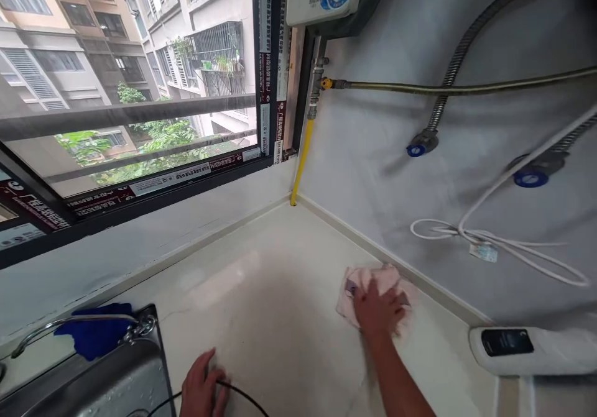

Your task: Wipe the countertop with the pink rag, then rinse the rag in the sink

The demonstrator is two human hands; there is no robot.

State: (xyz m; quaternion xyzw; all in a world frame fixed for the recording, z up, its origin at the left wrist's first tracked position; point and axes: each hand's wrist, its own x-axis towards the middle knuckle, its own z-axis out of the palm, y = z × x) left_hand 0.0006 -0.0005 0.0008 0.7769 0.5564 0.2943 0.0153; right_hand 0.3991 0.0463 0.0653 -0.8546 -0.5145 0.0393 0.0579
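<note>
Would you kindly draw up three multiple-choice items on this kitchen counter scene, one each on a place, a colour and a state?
1. Where does the blue cloth lie?
A. Behind the sink
B. On the windowsill
C. Under the white device

2. What colour is the upright pipe in the corner?
A. Red
B. Yellow
C. Green

3. How is the right hand placed?
A. Raised in the air
B. Gripping the tap
C. Pressed flat on the pink cloth

Answers: 1 A, it lies by the tap behind the sink; 2 B, it is plainly yellow; 3 C, the palm covers the cloth on the counter.
</note>
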